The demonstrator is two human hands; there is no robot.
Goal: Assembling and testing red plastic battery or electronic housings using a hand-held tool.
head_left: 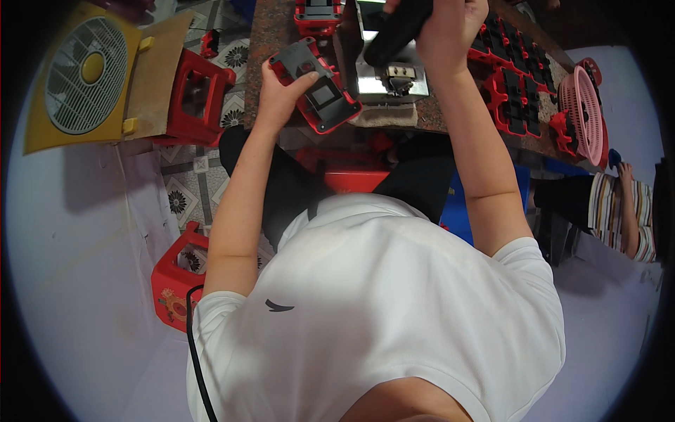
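Note:
My left hand (pixel 280 97) grips the near left edge of a red-and-black plastic housing (pixel 320 91), thumb on its dark upper face. The housing is tilted at the table's near edge. My right hand (pixel 450 35) is closed round a thick black cylindrical tool (pixel 397 34), whose lower end points down and left. Its exact kind I cannot make out, and part of the grip is cut off by the top of the view. Below that tool, a small metal fixture (pixel 399 79) sits on a shiny metal plate (pixel 373 83), with a folded cloth (pixel 385 116) at its near edge.
Another red-and-black housing (pixel 318 15) lies at the far left of the table. Several more (pixel 517 102) stand in rows on the right, near a pink basket (pixel 582 116). A yellow fan (pixel 88 74) and red stools (pixel 179 278) are on the left; a person (pixel 622 211) is at right.

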